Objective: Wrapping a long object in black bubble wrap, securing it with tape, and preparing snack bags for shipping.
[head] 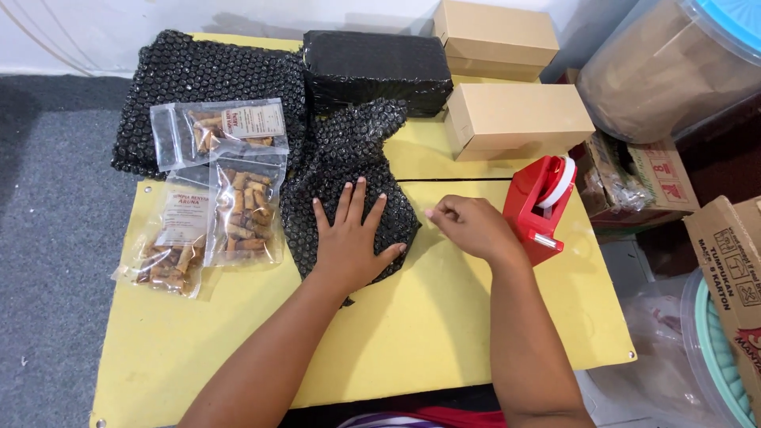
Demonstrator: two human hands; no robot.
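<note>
Nearest us, our left hand (349, 242) lies flat, fingers spread apart, pressing on a bundle wrapped in black bubble wrap (349, 194) at the centre of the yellow table (444, 317); it grips nothing, only holds the bundle down. At three o'clock from it, our right hand (472, 226) has its fingertips pinched together, perhaps on a strip of clear tape, though we cannot tell for sure. Just beyond, at three o'clock, stands the red tape dispenser (539, 208). We judge the bundle light, soft and springy, its plastic skin a little slippery and inclined to unfold, so a flat palm on top or a hold at its gathered neck suits it best. At nine o'clock lie clear snack bags (218, 190). Farther off, at twelve o'clock, sit a wrapped black parcel (376, 67) and brown cardboard boxes (515, 119).
</note>
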